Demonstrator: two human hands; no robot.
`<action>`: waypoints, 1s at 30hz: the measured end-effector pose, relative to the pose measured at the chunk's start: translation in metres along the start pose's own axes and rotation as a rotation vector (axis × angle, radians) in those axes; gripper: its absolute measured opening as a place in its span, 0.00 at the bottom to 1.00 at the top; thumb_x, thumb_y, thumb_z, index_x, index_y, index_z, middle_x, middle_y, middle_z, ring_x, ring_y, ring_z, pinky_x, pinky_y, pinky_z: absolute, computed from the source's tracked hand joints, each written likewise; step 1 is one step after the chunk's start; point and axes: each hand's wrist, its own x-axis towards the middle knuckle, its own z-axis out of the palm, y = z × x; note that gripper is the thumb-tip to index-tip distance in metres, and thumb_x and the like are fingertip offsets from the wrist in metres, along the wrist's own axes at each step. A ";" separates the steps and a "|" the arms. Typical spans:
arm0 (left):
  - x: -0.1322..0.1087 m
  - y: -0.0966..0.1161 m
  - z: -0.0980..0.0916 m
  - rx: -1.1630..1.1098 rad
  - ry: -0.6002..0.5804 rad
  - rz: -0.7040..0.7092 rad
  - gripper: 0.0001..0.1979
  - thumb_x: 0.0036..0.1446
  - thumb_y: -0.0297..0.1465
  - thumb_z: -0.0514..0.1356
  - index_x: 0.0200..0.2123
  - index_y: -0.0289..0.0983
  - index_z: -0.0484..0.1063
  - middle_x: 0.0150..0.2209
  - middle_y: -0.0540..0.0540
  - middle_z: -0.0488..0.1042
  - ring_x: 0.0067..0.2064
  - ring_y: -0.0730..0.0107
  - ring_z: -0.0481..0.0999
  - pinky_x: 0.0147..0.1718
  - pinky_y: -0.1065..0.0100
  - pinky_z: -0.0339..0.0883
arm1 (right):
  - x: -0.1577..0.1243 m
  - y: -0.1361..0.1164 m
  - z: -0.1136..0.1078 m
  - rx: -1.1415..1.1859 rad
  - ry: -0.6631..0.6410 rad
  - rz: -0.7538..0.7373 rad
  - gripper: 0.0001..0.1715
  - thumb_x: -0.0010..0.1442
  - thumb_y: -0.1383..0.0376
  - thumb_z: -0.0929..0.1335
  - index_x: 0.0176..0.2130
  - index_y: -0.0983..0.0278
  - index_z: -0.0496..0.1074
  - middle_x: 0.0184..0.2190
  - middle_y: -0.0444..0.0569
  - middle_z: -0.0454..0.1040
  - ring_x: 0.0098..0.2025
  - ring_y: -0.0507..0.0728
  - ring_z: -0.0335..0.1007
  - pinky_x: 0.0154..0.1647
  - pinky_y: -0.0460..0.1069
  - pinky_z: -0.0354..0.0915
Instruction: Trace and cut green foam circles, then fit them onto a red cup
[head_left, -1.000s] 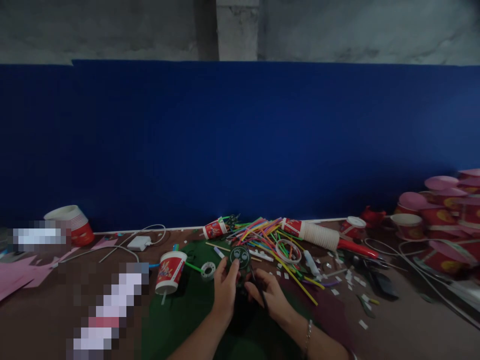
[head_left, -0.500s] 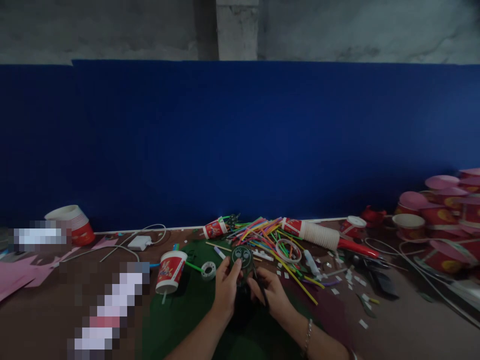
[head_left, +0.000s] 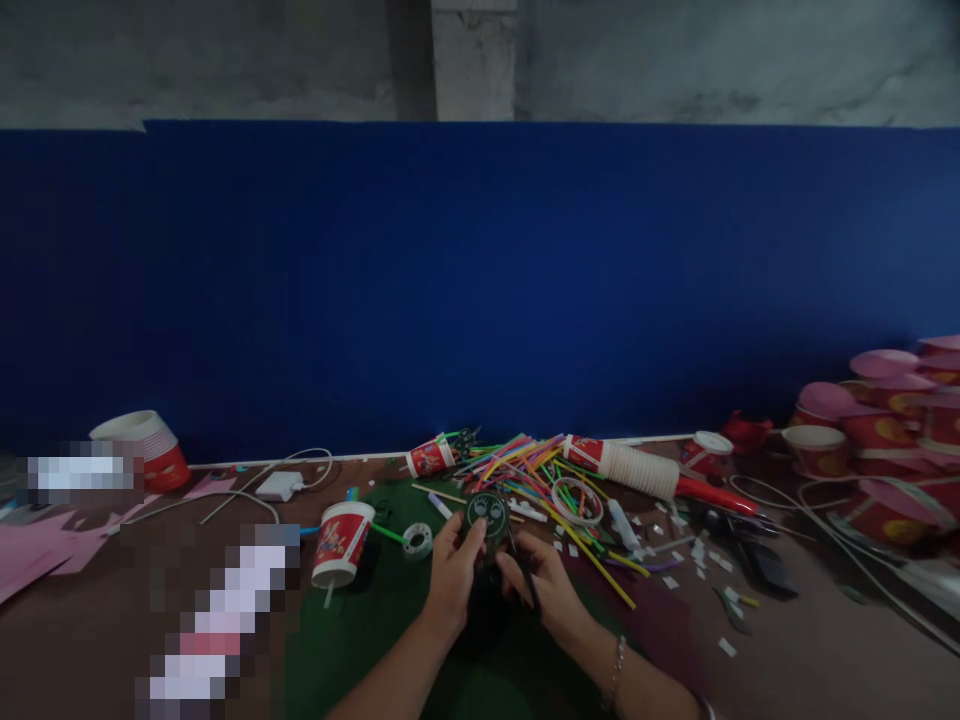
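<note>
A round dark green piece with a pale face drawn on it (head_left: 486,513) is held by my left hand (head_left: 453,568), the thumb pressed on its lower part. Just to the right, my right hand (head_left: 546,585) has its fingers closed round dark-handled scissors (head_left: 525,572), whose blades point up beside the green piece. Dark shadow hides what lies between the two hands. A red and white paper cup (head_left: 343,543) with straws through it is left of my left hand, near a tape roll (head_left: 417,541).
Colourful straws (head_left: 517,462) lie beyond my hands, with a toppled stack of cups (head_left: 637,472) at their right. White scraps, cables and a black tool (head_left: 761,560) are on the right, beside piled red cups (head_left: 892,435). Pink paper (head_left: 45,545) lies left.
The scissors' blades have shifted slightly right beside the green piece. Both hands stay nearly in place, with the same holds.
</note>
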 end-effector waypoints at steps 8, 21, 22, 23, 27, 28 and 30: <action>-0.001 0.004 0.002 -0.011 0.004 -0.005 0.15 0.42 0.39 0.66 0.26 0.35 0.67 0.15 0.57 0.61 0.17 0.81 0.60 0.18 0.77 0.53 | 0.001 0.007 -0.001 0.021 0.018 -0.003 0.23 0.48 0.49 0.70 0.24 0.65 0.62 0.15 0.39 0.62 0.17 0.47 0.55 0.17 0.42 0.52; 0.007 0.002 -0.007 -0.007 -0.065 -0.051 0.16 0.41 0.38 0.66 0.31 0.33 0.71 0.17 0.54 0.65 0.18 0.80 0.61 0.18 0.77 0.53 | 0.000 -0.001 0.000 0.025 0.023 0.006 0.24 0.48 0.48 0.69 0.24 0.65 0.62 0.16 0.39 0.63 0.17 0.47 0.55 0.17 0.43 0.52; 0.007 0.002 -0.007 -0.009 -0.061 -0.056 0.17 0.41 0.38 0.67 0.31 0.33 0.71 0.17 0.55 0.65 0.18 0.81 0.61 0.18 0.77 0.53 | 0.000 -0.001 0.000 0.026 0.021 0.003 0.24 0.48 0.48 0.69 0.24 0.65 0.62 0.15 0.39 0.62 0.17 0.47 0.55 0.18 0.43 0.53; 0.007 0.003 -0.007 -0.012 -0.055 -0.060 0.17 0.40 0.38 0.67 0.31 0.33 0.71 0.17 0.55 0.65 0.18 0.81 0.60 0.18 0.77 0.52 | 0.000 -0.001 0.000 0.024 0.021 -0.004 0.24 0.48 0.48 0.69 0.23 0.65 0.62 0.15 0.39 0.62 0.17 0.47 0.55 0.18 0.42 0.53; 0.006 0.005 -0.006 -0.015 -0.050 -0.058 0.16 0.41 0.38 0.67 0.29 0.34 0.70 0.16 0.56 0.63 0.17 0.82 0.58 0.17 0.78 0.50 | 0.000 0.000 0.000 0.011 0.024 0.004 0.24 0.48 0.48 0.69 0.23 0.65 0.61 0.14 0.39 0.61 0.17 0.47 0.55 0.18 0.42 0.52; 0.006 0.006 -0.006 -0.011 -0.049 -0.056 0.16 0.41 0.38 0.67 0.29 0.34 0.70 0.16 0.56 0.62 0.17 0.82 0.58 0.17 0.78 0.49 | 0.000 0.000 0.000 0.012 0.026 0.011 0.24 0.48 0.48 0.69 0.23 0.65 0.61 0.14 0.39 0.61 0.17 0.47 0.54 0.17 0.42 0.51; 0.007 0.007 -0.006 -0.002 -0.047 -0.051 0.15 0.41 0.38 0.67 0.28 0.34 0.69 0.15 0.57 0.62 0.17 0.83 0.57 0.17 0.78 0.49 | 0.000 -0.001 0.000 0.011 0.022 0.013 0.24 0.48 0.48 0.69 0.23 0.64 0.61 0.14 0.39 0.61 0.17 0.47 0.54 0.17 0.42 0.51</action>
